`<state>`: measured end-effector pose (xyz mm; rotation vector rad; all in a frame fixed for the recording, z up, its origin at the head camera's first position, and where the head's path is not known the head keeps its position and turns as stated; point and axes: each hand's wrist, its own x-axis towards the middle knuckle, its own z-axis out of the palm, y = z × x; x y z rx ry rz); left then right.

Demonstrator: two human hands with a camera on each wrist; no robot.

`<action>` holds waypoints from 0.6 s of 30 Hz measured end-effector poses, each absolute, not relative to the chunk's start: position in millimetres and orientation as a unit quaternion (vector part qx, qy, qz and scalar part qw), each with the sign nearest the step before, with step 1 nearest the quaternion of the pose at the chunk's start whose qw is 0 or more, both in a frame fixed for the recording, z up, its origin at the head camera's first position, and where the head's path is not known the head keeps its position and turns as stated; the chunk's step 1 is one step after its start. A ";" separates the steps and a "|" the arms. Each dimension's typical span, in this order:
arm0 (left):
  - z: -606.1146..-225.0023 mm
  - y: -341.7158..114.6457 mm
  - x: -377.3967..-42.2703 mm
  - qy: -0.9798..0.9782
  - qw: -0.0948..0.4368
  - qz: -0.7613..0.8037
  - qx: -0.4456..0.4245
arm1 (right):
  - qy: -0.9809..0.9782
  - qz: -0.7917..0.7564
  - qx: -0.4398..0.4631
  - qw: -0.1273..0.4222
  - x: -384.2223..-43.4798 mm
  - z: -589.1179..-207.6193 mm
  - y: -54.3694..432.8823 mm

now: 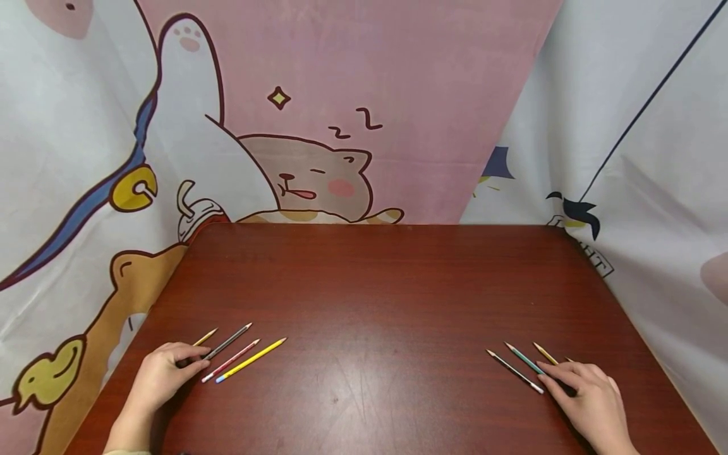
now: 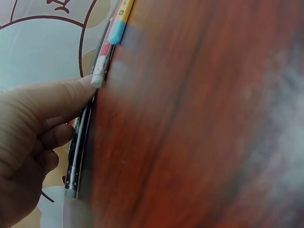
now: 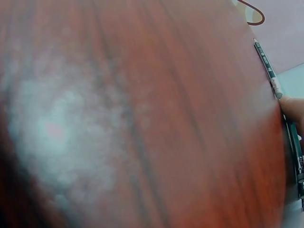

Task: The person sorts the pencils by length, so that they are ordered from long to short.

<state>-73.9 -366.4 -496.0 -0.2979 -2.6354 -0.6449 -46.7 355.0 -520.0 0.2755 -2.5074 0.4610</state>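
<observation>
My left hand (image 1: 165, 373) pinches a black pencil (image 1: 230, 340) between thumb and forefinger near its rear end. Beside it lie a red pencil (image 1: 233, 359) with a white end and a yellow pencil (image 1: 251, 360) with a blue end. A yellowish pencil (image 1: 206, 337) is partly covered by that hand. On the other side, my right hand (image 1: 588, 395) holds a teal pencil (image 1: 522, 357) by its rear end with thumb and forefinger. To its left lies a dark pencil (image 1: 514, 371) with a white end. A yellow pencil (image 1: 544, 352) and another pencil tip (image 1: 569, 359) show beyond the fingers.
A reddish-brown wooden table (image 1: 364, 291) spans the space between the two pencil groups. Cartoon-printed cloth (image 1: 426, 95) hangs behind it and along both sides. Light glares off the tabletop near its front middle.
</observation>
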 end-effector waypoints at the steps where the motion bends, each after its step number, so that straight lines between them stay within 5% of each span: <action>1: -495.9 -366.2 -74.0 -0.946 0.200 -0.233 -0.102 | -0.938 0.172 0.102 0.284 -46.9 -519.9 354.8; 8: -495.1 -365.9 -75.0 -0.951 0.171 -0.242 -0.087 | -0.941 0.171 0.101 0.276 -48.7 -517.3 353.4; 18: -490.2 -363.9 -80.0 -0.931 0.205 -0.280 -0.113 | -0.926 0.209 0.106 0.297 -61.2 -509.2 342.9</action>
